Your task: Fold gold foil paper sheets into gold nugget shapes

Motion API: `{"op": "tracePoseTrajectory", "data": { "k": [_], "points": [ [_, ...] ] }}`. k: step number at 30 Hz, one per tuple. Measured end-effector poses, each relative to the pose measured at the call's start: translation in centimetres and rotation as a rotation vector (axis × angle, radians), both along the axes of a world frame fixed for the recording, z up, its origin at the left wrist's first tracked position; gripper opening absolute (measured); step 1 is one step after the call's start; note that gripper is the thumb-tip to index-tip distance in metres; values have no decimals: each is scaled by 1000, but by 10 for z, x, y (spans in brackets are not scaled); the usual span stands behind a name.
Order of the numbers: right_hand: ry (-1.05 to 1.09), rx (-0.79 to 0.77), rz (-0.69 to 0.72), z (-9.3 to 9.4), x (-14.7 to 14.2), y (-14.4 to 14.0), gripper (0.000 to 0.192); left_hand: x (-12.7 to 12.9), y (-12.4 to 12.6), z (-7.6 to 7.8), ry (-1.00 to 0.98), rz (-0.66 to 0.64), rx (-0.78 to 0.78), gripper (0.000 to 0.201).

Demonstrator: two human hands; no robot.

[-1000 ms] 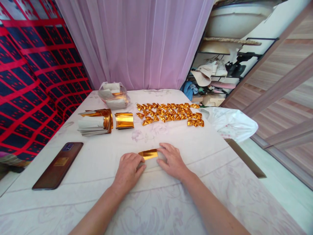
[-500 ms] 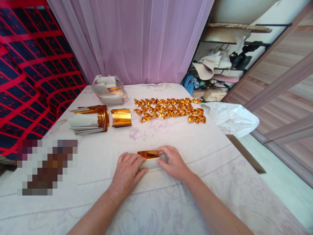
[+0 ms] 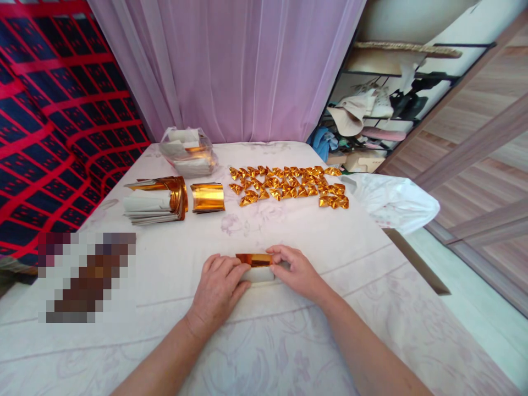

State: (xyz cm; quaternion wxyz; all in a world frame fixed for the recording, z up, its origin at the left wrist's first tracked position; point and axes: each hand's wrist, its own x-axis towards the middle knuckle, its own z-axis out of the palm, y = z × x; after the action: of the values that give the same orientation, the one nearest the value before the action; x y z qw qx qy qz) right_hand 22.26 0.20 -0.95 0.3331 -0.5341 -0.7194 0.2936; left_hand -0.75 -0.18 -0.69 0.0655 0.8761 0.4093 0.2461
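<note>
Down on the white cloth, the gold foil paper (image 3: 254, 259) sits between both sets of fingertips, its white underside folded toward the person. The left hand (image 3: 218, 289) pinches its left end with curled fingers; the right hand (image 3: 299, 271) grips the right end likewise. Folded gold pieces (image 3: 289, 187) lie well beyond the fingers.

folded gold pieces (image 3: 289, 186) in rows, plastic bag (image 3: 394, 201) beside.

Foil strip (image 3: 254, 259) between both hands, folded pieces (image 3: 289, 186) behind (stacked sheets (image 3: 154, 201) left)
</note>
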Motion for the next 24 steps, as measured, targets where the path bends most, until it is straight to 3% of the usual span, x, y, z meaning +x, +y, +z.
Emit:
{"op": "tracePoseTrajectory", "data": {
  "k": [14,21,24],
  "points": [
    [74,-141,-48,6,-5,1,18,1,0,2,-36,-31,26,17],
    [332,-188,-168,-6,-9,2,23,4,-3,6,-22,-81,167,14],
    [406,-189,-218,-7,-11,2,27,4,-6,7,-38,-96,158,14]
  ]
}}
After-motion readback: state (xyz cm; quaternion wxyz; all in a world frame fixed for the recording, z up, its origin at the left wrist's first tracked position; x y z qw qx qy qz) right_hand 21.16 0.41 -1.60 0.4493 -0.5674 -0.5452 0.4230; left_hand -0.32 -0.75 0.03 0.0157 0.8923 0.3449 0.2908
